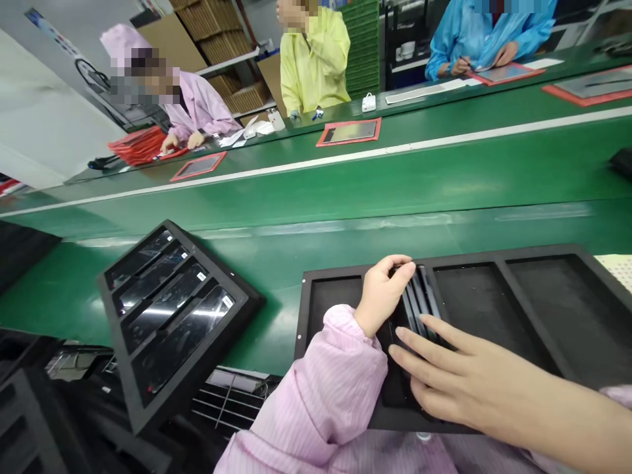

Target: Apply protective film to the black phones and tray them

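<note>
A small stack of dark, glossy phone screens (423, 293) stands on edge in a compartment of the black foam tray (501, 263) before me. My left hand (384, 289) is closed around the far end of the stack, thumb and fingers pinching it. Against its near end rest the stretched fingers of my right hand (454, 372), slightly apart and not wrapped round anything. My hands and sleeve hide part of the tray and the lower ends of the screens.
On the left, a tilted black tray (237, 289) holds several screens with white labels, above a wire rack (222, 401). The green bench (276, 257) runs along a raised conveyor (296, 155) carrying red-edged pads (349, 131). Several co-workers sit beyond it.
</note>
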A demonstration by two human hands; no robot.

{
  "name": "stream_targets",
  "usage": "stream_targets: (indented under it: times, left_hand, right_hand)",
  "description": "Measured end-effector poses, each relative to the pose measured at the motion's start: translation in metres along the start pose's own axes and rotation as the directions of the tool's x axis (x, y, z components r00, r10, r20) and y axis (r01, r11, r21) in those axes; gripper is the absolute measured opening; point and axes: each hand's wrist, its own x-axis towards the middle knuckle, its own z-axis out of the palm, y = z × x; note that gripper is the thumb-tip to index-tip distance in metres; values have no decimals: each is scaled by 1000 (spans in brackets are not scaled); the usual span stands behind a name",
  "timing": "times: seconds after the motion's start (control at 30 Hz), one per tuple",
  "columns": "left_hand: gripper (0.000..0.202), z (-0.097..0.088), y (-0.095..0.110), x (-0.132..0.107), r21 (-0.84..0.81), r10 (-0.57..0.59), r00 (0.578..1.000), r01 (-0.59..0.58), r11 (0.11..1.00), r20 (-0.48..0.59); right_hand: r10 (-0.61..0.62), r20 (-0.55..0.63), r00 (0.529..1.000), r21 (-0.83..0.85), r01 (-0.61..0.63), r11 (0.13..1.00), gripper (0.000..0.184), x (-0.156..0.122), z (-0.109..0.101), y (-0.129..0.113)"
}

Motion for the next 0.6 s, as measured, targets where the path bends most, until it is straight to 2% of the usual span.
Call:
stream_targets:
  times: [0.03,0.1,0.17,0.2,0.23,0.3,0.37,0.43,0.5,0.53,0.6]
  left_hand:
    - [14,0,0,0,3,16,1000,-16,1000,-14]
    - [21,-1,4,1,-14,49,998,-50,999,-47]
    - [33,-6,13,0,-50,88,993,-92,994,-81]
    - [42,-9,20,-3,-81,108,990,-115,990,-87]
    - [51,-12,27,-7,-117,136,989,-143,983,-64]
    - [68,-16,40,-20,-172,226,972,-212,962,63]
    - [79,-16,46,-39,-158,328,922,-300,941,203]
    - [85,-13,44,-57,-58,374,900,-371,927,225]
    - [79,-12,34,-72,82,387,911,-401,912,144]
    - [73,-12,27,-78,148,392,914,-404,903,104]
    - [63,-15,13,-87,238,424,903,-427,872,69]
  right_hand:
    - [-33,10,999,-7,33,999,11,-1,-1,1]
    - [-42,-16,999,-5,42,999,14,-3,-5,11]
    - [32,-154,988,71,-21,997,22,-5,-14,24]
    - [100,-243,965,152,-64,986,22,-5,-21,30]
    - [199,-319,927,256,-118,960,18,-4,-28,34]
    - [433,-412,802,479,-213,852,19,0,-41,35]
    - [648,-411,641,668,-273,693,29,6,-47,27]
    - [771,-381,510,795,-245,555,32,12,-43,15]
    - [827,-331,455,875,-180,449,32,17,-32,2]
    - [841,-295,454,903,-156,401,32,18,-25,-3]
    - [844,-223,487,941,-119,318,35,20,-12,-11]
